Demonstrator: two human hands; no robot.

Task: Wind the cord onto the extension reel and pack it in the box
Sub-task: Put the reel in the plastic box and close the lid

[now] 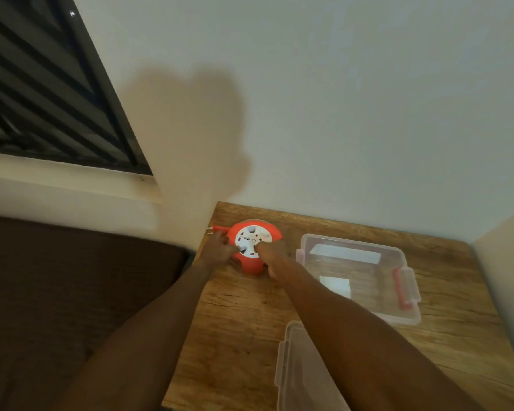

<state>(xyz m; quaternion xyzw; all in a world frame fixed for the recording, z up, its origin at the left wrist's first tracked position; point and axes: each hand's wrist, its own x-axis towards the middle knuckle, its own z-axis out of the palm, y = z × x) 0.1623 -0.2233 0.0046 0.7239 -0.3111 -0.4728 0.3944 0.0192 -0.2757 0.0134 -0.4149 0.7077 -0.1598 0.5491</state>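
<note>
Clear lid [301, 369] on wooden table [238, 310], cornered by white walls [339, 114].

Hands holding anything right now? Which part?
Both are on the orange extension reel on the wooden table: left hand at its left rim by the plug, right hand over its white face and right edge. Exact grip unclear.

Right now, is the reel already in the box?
No, the reel sits on the table left of the clear box, both hands on it.

no readable text, reel [253, 239] markings blurred
</note>
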